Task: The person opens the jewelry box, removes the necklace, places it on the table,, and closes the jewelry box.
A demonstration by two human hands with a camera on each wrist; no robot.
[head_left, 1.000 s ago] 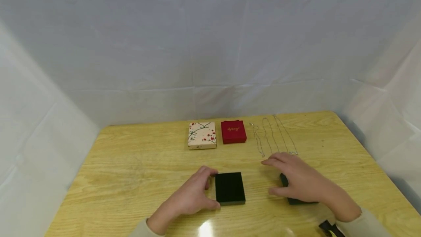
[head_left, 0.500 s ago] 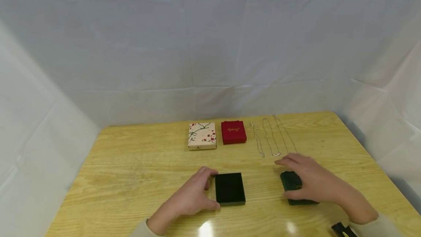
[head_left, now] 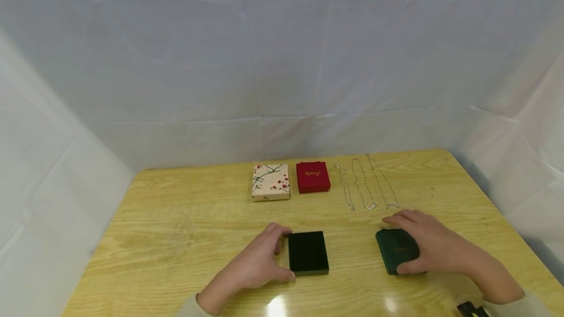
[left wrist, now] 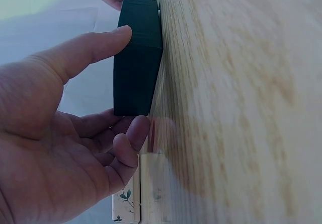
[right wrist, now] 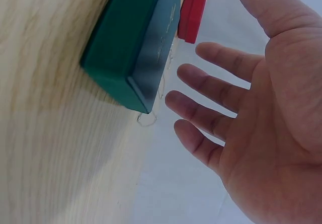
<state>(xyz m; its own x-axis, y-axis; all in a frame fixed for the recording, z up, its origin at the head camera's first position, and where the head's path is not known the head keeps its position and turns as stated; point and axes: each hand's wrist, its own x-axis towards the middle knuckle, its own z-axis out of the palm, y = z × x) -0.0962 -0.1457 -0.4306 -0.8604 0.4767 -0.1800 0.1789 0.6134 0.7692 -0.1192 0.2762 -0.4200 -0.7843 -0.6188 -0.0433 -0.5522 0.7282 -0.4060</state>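
A square dark green jewelry box [head_left: 307,253] with a black top face lies at the middle front of the table. My left hand [head_left: 257,260] holds its left side, thumb at the near edge and fingers at the far edge. The left wrist view shows that thumb against the box wall [left wrist: 136,73]. To the right lies a second dark green piece [head_left: 392,248] with gold lettering; whether it is a lid or a whole box I cannot tell. Over its right part hovers my right hand [head_left: 434,243], covering some of it. Its fingers are spread, apart from the green piece in the right wrist view.
At the back stand a cream flowered box [head_left: 270,182] and a red box [head_left: 313,176] with gold lettering. Several thin silver chains [head_left: 371,206] lie right of them. A black object [head_left: 471,309] shows by the right sleeve. White cloth [head_left: 282,62] surrounds the wooden table [head_left: 176,219].
My right hand has moved right and slightly toward me, uncovering more of the lettered green piece and the chain ends. My left hand and its box have stayed put.
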